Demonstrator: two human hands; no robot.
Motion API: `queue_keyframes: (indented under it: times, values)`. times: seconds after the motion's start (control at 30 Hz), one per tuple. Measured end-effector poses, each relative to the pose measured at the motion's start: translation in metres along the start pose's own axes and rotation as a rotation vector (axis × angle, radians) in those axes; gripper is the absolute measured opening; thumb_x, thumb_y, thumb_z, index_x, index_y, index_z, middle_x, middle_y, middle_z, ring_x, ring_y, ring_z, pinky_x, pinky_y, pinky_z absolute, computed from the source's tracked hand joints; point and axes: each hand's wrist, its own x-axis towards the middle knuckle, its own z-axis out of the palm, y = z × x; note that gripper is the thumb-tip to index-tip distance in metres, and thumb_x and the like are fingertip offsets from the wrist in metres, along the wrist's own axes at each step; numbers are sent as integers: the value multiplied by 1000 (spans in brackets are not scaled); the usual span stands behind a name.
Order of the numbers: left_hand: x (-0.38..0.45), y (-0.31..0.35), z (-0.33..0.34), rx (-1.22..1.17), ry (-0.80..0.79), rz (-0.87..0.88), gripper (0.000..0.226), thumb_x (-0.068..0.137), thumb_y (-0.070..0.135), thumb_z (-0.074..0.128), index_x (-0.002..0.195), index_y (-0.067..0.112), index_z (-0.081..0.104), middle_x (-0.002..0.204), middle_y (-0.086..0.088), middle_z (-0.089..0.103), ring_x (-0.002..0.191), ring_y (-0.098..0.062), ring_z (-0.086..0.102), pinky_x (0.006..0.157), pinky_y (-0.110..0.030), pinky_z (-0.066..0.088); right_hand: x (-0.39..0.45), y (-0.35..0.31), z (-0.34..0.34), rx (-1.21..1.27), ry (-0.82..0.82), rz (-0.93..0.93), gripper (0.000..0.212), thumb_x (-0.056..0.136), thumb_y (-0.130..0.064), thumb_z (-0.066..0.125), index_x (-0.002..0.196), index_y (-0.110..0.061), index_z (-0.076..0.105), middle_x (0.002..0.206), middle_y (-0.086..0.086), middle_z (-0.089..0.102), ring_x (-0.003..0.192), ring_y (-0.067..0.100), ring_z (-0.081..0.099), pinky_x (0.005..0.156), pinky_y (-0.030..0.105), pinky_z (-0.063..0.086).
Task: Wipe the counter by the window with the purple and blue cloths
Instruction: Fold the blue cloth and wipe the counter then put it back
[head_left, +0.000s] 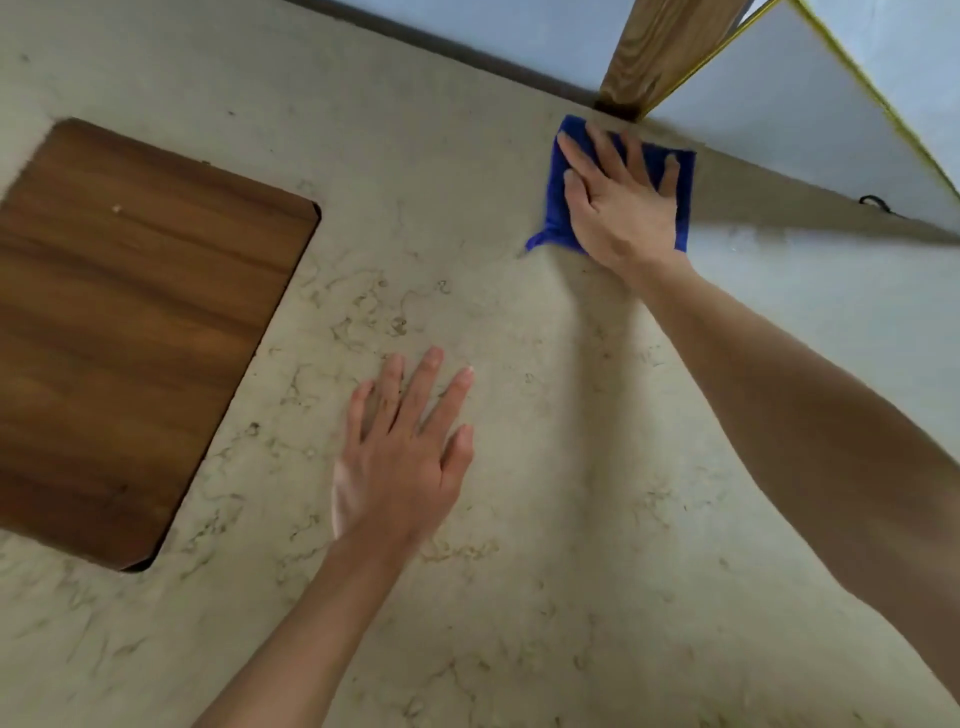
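A folded blue cloth (555, 208) lies flat on the beige marbled counter (519, 519) at the far edge, right below the window frame. My right hand (621, 208) presses down on the cloth with fingers spread, covering most of it. My left hand (402, 452) rests flat on the bare counter nearer to me, fingers apart, holding nothing. No purple cloth is in view.
A dark wooden board (135, 338) is set into the counter at the left. A wooden post (660, 52) and a white window panel (789, 119) with a yellow edge rise at the back right. A small black hook (875, 202) sits on the sill.
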Motion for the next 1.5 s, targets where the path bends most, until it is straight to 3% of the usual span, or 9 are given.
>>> queue_keyframes:
  times: [0.27, 0.5, 0.63, 0.77, 0.93, 1.03, 1.13, 1.3, 1.5]
  values:
    - [1, -3, 1, -1, 12, 0, 56, 103, 52, 19, 158, 41, 19, 168, 8, 22, 155, -25, 23, 122, -45, 17, -42, -17, 13, -9, 73, -29, 56, 101, -50, 13, 156, -47, 21, 170, -13, 18, 159, 21, 10, 123, 68, -1]
    - [-4, -4, -1, 21, 18, 3, 54, 103, 48, 25, 155, 37, 30, 166, 3, 31, 151, -30, 32, 121, -47, 25, -280, -52, 60, -67, 137, -81, 48, 107, -46, 28, 155, -44, 32, 167, -12, 31, 156, 24, 24, 120, 70, 13]
    - [-7, -4, -4, -1, -28, -3, 56, 103, 51, 17, 158, 39, 19, 169, 5, 23, 156, -28, 22, 124, -47, 19, -402, -47, 78, -97, 69, -123, 49, 106, -50, 31, 155, -46, 30, 168, -14, 25, 157, 25, 21, 118, 72, 19]
    - [-6, -1, -7, -28, -62, -13, 58, 102, 53, 9, 159, 40, 11, 170, 6, 16, 157, -26, 16, 126, -46, 17, -454, -21, 75, -125, 6, -141, 50, 102, -54, 34, 152, -53, 32, 166, -16, 29, 155, 22, 27, 114, 70, 25]
    - [-4, -3, -6, -13, -79, -13, 59, 102, 55, 9, 159, 41, 15, 169, 6, 22, 155, -27, 22, 123, -47, 21, -408, 8, 58, -75, 2, -157, 52, 98, -56, 45, 149, -57, 35, 165, -20, 30, 154, 18, 30, 119, 67, 23]
    - [-2, -3, -3, 4, -79, -15, 59, 101, 55, 12, 158, 43, 13, 170, 8, 18, 156, -25, 20, 124, -45, 18, -324, 47, 36, -128, 64, -116, 48, 102, -56, 35, 150, -54, 36, 164, -16, 35, 152, 20, 34, 120, 67, 22]
    - [-1, -4, -2, 3, -64, -6, 59, 101, 54, 16, 159, 42, 14, 170, 7, 19, 156, -26, 21, 123, -46, 18, -223, 88, 14, -163, 49, -49, 49, 103, -58, 21, 152, -58, 22, 167, -18, 27, 155, 18, 25, 124, 64, 13]
    - [0, -6, 0, 28, -63, -3, 60, 100, 54, 17, 158, 42, 15, 169, 7, 21, 155, -28, 23, 122, -47, 19, -76, 142, -22, -117, 34, 58, 48, 101, -61, 14, 149, -65, 13, 168, -18, 22, 156, 18, 18, 125, 65, 7]
    - [-1, -4, -6, 10, -81, -5, 59, 99, 53, 21, 157, 42, 21, 168, 8, 23, 155, -24, 22, 121, -46, 20, -35, 176, -45, -13, 5, 42, 39, 100, -63, 18, 131, -84, 6, 167, -28, 15, 157, 6, 9, 126, 59, 4]
